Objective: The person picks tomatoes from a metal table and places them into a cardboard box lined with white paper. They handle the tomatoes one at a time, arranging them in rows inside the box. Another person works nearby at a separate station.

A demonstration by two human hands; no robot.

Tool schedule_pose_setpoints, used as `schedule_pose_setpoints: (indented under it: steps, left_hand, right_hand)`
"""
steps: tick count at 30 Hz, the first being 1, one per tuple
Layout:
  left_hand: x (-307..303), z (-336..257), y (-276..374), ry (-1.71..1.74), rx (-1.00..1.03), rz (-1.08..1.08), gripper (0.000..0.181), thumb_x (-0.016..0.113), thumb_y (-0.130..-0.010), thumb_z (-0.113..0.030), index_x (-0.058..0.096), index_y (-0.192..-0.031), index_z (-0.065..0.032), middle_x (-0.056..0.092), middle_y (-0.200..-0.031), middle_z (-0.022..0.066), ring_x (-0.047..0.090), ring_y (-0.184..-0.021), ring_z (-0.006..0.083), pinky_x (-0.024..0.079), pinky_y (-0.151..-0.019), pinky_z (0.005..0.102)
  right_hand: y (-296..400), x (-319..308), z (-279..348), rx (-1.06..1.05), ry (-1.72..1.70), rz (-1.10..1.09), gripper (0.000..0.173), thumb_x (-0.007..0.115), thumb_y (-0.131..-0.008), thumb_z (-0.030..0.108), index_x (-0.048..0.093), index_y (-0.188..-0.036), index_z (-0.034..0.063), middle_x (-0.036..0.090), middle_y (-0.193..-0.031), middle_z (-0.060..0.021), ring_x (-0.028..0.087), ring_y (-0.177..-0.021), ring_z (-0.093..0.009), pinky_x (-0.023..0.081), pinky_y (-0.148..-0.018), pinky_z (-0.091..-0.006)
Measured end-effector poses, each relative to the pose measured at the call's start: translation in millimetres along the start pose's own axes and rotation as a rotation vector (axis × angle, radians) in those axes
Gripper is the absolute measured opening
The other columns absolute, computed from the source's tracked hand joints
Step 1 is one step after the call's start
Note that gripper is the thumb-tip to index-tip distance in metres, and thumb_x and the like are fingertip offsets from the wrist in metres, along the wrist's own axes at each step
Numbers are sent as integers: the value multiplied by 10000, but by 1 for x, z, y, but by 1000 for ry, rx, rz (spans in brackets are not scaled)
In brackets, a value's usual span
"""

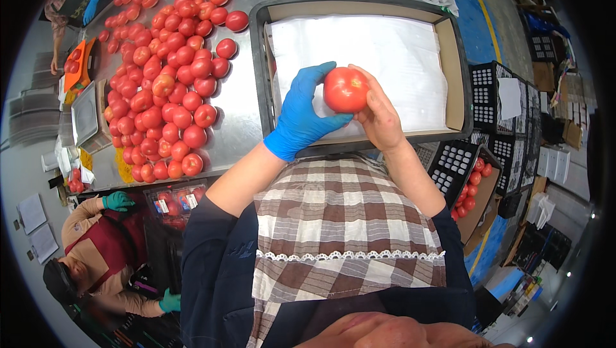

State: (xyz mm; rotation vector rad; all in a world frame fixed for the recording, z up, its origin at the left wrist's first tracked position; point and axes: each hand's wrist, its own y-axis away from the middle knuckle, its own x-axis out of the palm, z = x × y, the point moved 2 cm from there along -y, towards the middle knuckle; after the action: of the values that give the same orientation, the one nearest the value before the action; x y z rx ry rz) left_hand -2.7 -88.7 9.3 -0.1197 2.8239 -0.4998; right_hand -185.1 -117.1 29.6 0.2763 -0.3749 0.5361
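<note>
A large red tomato [345, 90] is held between my two hands over a black plastic crate [362, 1]. My left hand [304, 108], in a blue glove, curls around the tomato's left side. My bare right hand [379, 112] has its fingers on the tomato's right side. Inside the crate is a cardboard lining with a white paper sheet [399, 69] over the bottom; a bit of red shows below the held tomato, partly hidden by my hands. Left of the crate, a big heap of red tomatoes [166, 86] lies on the metal table [236, 141].
A co-worker in green gloves [118, 201] is at the lower left, beside plastic packs of tomatoes [177, 203]. Another person with a blue glove [90, 10] stands at the upper left. Stacked black crates [486, 102] and a tomato box [474, 203] are on the right.
</note>
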Motion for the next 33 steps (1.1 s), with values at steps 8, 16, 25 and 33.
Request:
schedule_pose_setpoints:
  steps: [8,16,25,33]
  left_hand:
    - [8,-10,-5,165,-81,113,899,907,-807,-230,447,-1571,-111,601,-1361,125,629,-1193,251,551,-978,356]
    - [9,-7,-6,283,-206,153,882,884,-841,-232,426,-1588,-126,597,-1379,120,633,-1174,232,568,-942,337]
    - [12,-2,-5,272,-193,138,822,887,-838,-210,459,-1535,-124,512,-1477,118,604,-1257,277,564,-1021,398]
    - [19,-7,-9,258,-131,171,894,904,-796,-156,445,-1564,-150,526,-1460,105,589,-1263,249,559,-1018,392]
  right_hand:
    - [9,-2,6,-141,34,-67,602,476,-1080,282,295,-1610,62,444,-1531,-155,503,-1351,-261,452,-1100,-411]
    - [8,-5,1,-325,163,-67,701,625,-976,143,319,-1600,51,393,-1602,-161,437,-1445,-284,337,-1221,-436]
    - [8,-6,3,-239,203,-120,817,790,-902,215,354,-1562,10,467,-1509,-155,515,-1358,-267,407,-1165,-414]
    - [10,-13,4,-280,216,-131,851,875,-811,182,402,-1510,66,525,-1418,-136,561,-1292,-257,475,-1098,-412]
